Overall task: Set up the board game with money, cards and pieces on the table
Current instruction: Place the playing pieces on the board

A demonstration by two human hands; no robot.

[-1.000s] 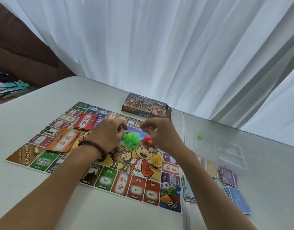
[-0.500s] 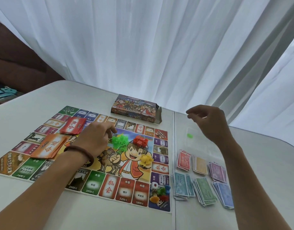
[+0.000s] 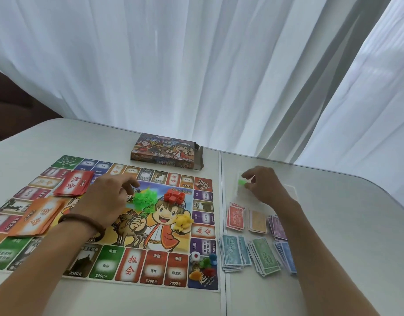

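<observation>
The right hand, a second earlier beside the left over the board's centre, had crossed to the clear plastic bag beyond the money stacks. Its thumb and forefinger were set about a stray green piece, though we could not tell whether it yet gripped. The left hand stayed loosely curled and empty beside the green house pile on the game board; we judged this piece bound for that pile, and the setup nearly complete.

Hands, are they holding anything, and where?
The right hand is at the green piece, but whether it grips cannot be told. The left hand seems empty.
</observation>
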